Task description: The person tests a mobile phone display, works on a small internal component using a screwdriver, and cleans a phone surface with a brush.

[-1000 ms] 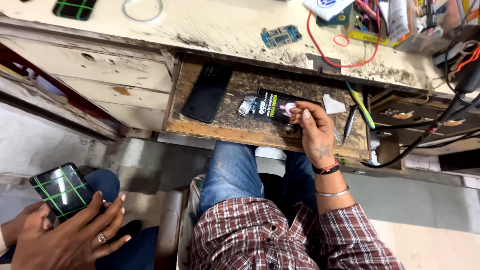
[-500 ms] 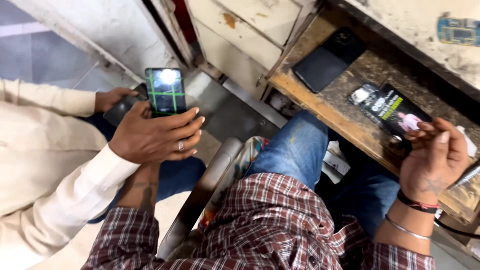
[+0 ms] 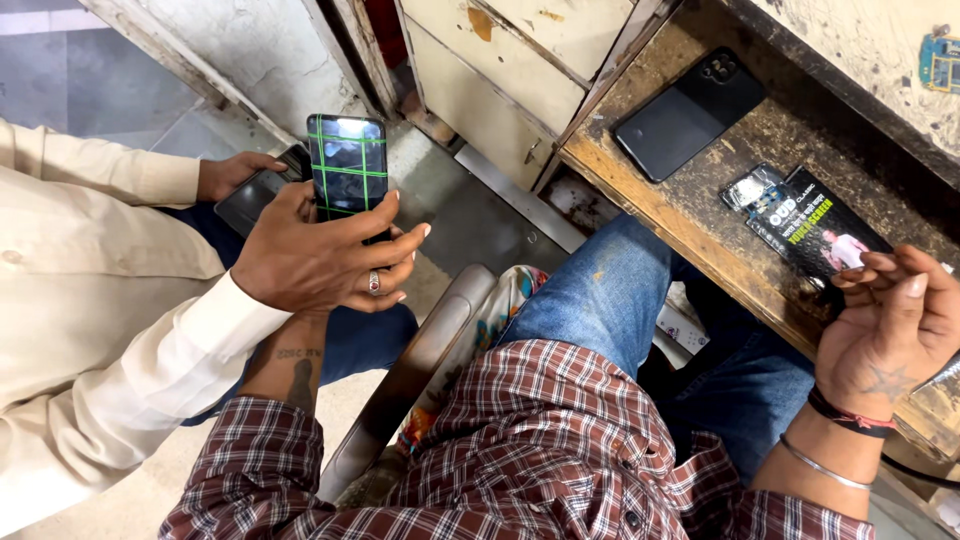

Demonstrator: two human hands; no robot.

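My right hand (image 3: 885, 325) hovers over the near edge of the open wooden drawer (image 3: 700, 245), palm turned up and fingers loosely bent, holding nothing. Its fingertips are right beside a black printed packet (image 3: 815, 228) lying in the drawer. Only my tattooed left forearm (image 3: 298, 375) shows. My left hand is hidden under a co-worker's hand (image 3: 320, 260), which wears a ring and holds up a phone with green grid lines on its glass (image 3: 347, 165).
A black phone (image 3: 688, 112) lies face down in the drawer. The co-worker in cream sleeves sits at my left, the other hand (image 3: 232, 172) on a second dark phone (image 3: 258, 195). A chair armrest (image 3: 420, 365) stands between us. A small circuit board (image 3: 938, 60) lies on the bench top.
The view has swung left and down toward the co-worker. The grid-marked phone has been raised closer to me. My right hand has come off the black packet and turned palm up.
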